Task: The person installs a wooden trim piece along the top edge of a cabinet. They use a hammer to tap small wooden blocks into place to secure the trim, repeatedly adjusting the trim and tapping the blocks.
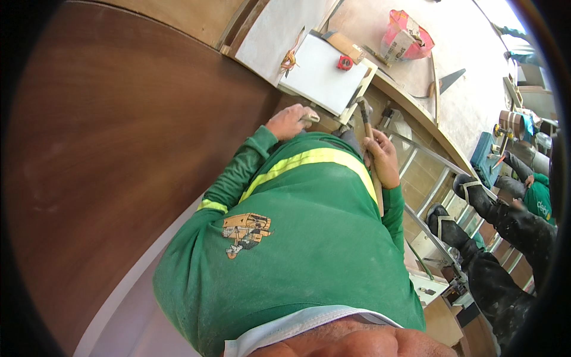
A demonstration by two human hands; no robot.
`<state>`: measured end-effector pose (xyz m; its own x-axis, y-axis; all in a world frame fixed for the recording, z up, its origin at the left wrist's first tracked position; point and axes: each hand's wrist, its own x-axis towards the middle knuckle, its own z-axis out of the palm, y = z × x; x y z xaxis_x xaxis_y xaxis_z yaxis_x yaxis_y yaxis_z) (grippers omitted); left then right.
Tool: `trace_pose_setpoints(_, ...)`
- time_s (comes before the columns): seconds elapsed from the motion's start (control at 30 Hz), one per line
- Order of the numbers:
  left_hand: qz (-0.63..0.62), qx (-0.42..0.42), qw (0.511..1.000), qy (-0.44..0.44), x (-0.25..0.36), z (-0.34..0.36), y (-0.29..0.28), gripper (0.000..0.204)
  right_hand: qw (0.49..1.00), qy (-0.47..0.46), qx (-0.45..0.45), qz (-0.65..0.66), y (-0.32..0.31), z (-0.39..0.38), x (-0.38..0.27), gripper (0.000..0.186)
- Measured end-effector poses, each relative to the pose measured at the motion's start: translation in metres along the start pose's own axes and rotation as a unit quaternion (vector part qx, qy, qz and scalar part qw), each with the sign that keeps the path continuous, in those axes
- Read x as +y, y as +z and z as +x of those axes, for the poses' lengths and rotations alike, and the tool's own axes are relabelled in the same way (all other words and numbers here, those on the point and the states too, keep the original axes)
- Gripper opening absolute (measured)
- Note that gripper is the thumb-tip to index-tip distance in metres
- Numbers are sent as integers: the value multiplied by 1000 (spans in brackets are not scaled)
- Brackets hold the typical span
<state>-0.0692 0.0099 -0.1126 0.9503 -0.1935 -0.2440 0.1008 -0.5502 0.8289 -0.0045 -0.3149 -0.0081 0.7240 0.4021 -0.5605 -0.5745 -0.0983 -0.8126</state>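
Note:
My own chest in a green long-sleeved shirt (297, 238) with a yellow reflective band fills the middle of the view. My left hand (289, 122) is closed around a small grey metal piece (310, 116), held against the lower edge of a white flat board (324, 74). My right hand (382, 159) grips the wooden handle of a hammer (364, 112). The hammer's head points up toward the board's corner, a short way right of the grey piece.
A red tape measure (345, 62) and an orange cord (289, 59) lie by the board. Beyond are a pink bag (404, 35) and a hand saw (446, 80). A metal ladder (428, 178) carries another person's black boots (470, 190). A brown panel (119, 149) covers the left.

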Motion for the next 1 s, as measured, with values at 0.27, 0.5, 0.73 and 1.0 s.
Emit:
trace_pose_setpoints(0.27, 37, 67, 997, -25, -6, 8, 15, 39, 1000, 6, 3, -23, -5, 4, -7, 45)
trace_pose_setpoints(0.5, -71, 186, 979, -52, 44, -20, -9, 40, 996, -48, -67, 25, 5, 11, -42, 51)
trace_pose_setpoints(0.73, 478, 361, 800, 20, 255, -122, -162, 30, 950, -275, -142, -39, 37, 59, -167, 15)
trace_pose_setpoints(1.0, 796, 268, 528, -128, 323, -85, -242, 27, 907, -229, -352, 34, 43, 119, -208, 13)
